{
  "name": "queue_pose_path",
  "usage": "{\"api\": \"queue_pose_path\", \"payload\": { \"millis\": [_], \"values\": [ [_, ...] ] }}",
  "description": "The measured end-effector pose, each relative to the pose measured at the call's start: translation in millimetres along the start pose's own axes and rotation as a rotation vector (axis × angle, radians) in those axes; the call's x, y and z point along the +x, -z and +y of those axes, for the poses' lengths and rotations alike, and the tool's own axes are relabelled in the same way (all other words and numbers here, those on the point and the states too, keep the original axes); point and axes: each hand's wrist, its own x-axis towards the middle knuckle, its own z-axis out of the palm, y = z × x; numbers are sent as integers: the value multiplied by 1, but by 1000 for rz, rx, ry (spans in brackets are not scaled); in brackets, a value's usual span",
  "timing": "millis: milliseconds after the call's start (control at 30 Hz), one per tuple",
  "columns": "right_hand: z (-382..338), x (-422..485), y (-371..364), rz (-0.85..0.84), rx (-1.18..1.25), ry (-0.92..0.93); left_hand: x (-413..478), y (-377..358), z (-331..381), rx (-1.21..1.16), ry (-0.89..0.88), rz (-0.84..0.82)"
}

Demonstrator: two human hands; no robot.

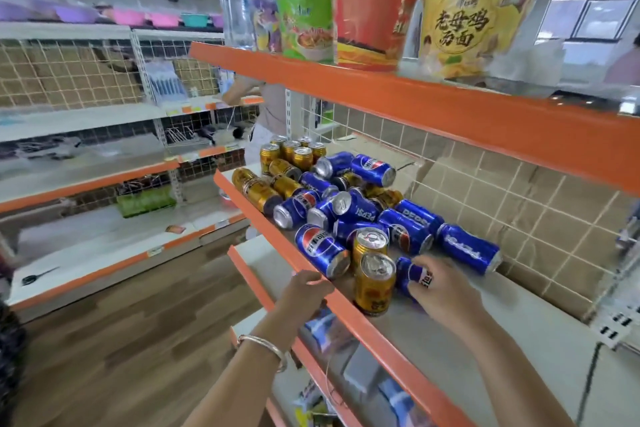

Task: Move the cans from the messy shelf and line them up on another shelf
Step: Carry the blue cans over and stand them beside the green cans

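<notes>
Blue can [414,274] lies sideways at messy shelf [491,333] near end, right hand [441,293] fingers gripping it, left hand [302,295] fingers curled over shelf lip [377,331]; lift it straight up, clear of upright gold can [374,286] just beside.

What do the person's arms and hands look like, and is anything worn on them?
The left hand and right hand are ungloved, and no sleeves are in view. A thin, pale metal bangle circles the left wrist; the right wrist shows no jewellery.

Blue cans [467,248] with red-and-white roundels; gold cans [374,288], silver tops; orange shelf edge [363,319]; yellow, red, green tubs [372,24].
</notes>
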Motion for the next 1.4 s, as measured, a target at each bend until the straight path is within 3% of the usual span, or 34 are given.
{"api": "queue_pose_path", "payload": {
  "millis": [267, 367, 433, 533, 600, 667, 767, 933, 1000, 1100, 1267, 1400],
  "values": [
    [7, 33, -19, -131, -187, -75, 80, 8, 34, -181, 92, 195],
    [13, 34, -31, -88, -327, -79, 105, 1, 37, -194, 93, 165],
    [14, 37, -33, -48, -369, -84, 115, -8, 41, -22, 110, 137],
    [12, 46, -32, -8, -372, -105, 117, -13, 44, 462, 153, 91],
    [9, 50, -32, 6, -402, -130, 114, -9, 42, 677, 50, 100],
    [9, 55, -32, 16, -435, -155, 117, -2, 44, 738, -37, 82],
    [5, 57, -31, 47, -458, -183, 137, 6, 49, 686, 23, -42],
    [1, 58, -37, 116, -464, -231, 160, 21, 53, 510, -34, -66],
    [0, 57, -40, 133, -440, -259, 162, 24, 55, 392, 62, -96],
    [11, 55, -42, 201, -241, -388, 167, 27, 51, 207, 125, -129],
    [28, 37, -32, 585, 824, -606, 166, 27, 45, 87, 135, -157],
    [37, 9, -28, 737, 1021, -660, 170, 27, 31, -135, 83, -240]
  ]
}}
